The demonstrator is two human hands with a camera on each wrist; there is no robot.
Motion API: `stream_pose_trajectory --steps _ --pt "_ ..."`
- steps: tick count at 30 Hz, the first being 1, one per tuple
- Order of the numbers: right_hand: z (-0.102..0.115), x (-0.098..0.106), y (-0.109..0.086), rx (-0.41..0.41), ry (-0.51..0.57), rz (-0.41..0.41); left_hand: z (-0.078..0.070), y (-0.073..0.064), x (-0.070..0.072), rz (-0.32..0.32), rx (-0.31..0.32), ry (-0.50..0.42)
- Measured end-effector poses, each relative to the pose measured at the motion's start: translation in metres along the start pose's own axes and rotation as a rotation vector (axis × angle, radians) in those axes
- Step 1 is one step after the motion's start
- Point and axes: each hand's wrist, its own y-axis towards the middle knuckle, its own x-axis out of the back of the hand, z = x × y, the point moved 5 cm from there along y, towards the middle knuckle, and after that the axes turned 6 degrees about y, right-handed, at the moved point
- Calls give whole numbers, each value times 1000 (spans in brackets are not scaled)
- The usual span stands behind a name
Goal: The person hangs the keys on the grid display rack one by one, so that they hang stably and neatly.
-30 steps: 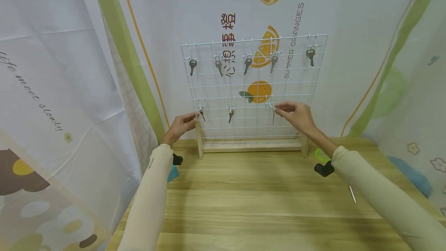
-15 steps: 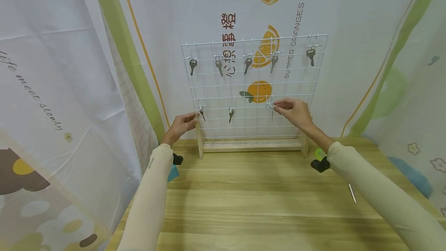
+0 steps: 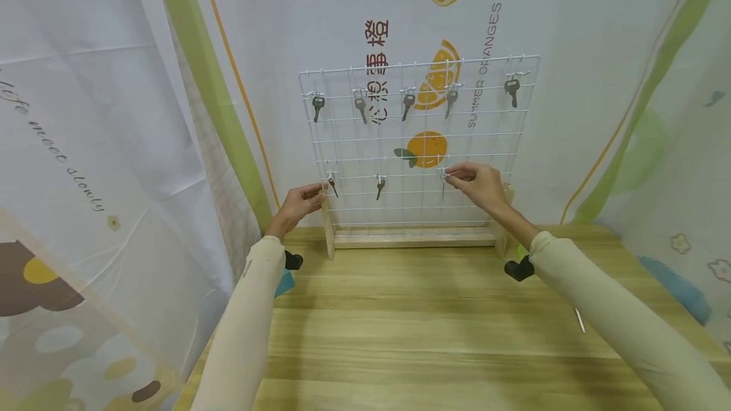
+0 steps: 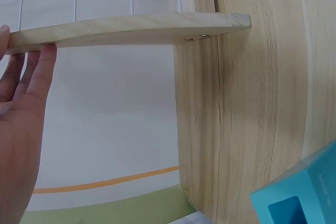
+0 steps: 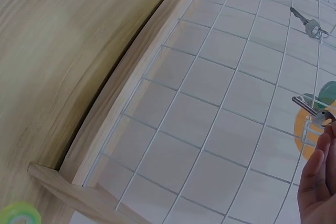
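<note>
A white wire grid rack [image 3: 394, 141] with a wooden base stands on the table. My left hand [image 3: 296, 208] grips its wooden side upright [image 4: 126, 29], thumb on one face and fingers on the other in the left wrist view. At the lower row, my right hand [image 3: 478, 186] pinches a key [image 5: 314, 110] by its head, right at a white hook [image 3: 441, 172]; the blade points down in the head view. Two other keys hang further left in this row, one at the middle [image 3: 381, 186] and one near the left upright [image 3: 333, 185].
Several keys, one at the far right [image 3: 513, 92], hang along the upper row. A blue box [image 4: 302, 190] sits left of the rack. On the right are a green-yellow round item [image 5: 20, 213] and a thin metal rod [image 3: 580, 321]. A printed curtain [image 3: 571, 81] hangs behind.
My right hand has shifted slightly left with the key, bringing it closer against the hook. My left hand has stayed on the upright.
</note>
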Motion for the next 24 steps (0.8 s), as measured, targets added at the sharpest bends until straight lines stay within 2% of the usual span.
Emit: stream_pose_trajectory --steps 8,12,15,17,22,24 --pt "-2 -2 1 -8 -8 -33 -1 -3 -2 -10 -2 4" --pt "-4 0 1 -2 -13 -47 -3 -4 -4 -14 0 35" --pt "-6 3 1 13 -29 -46 -7 -6 -3 -35 -15 116" --pt "-6 8 -1 28 -55 -43 -10 -9 -2 -61 -39 207" --pt "-6 27 -11 83 -134 -60 -22 -25 9 -145 -129 424" --pt "-7 35 -16 106 -169 -82 -27 -32 13 -163 -156 462"
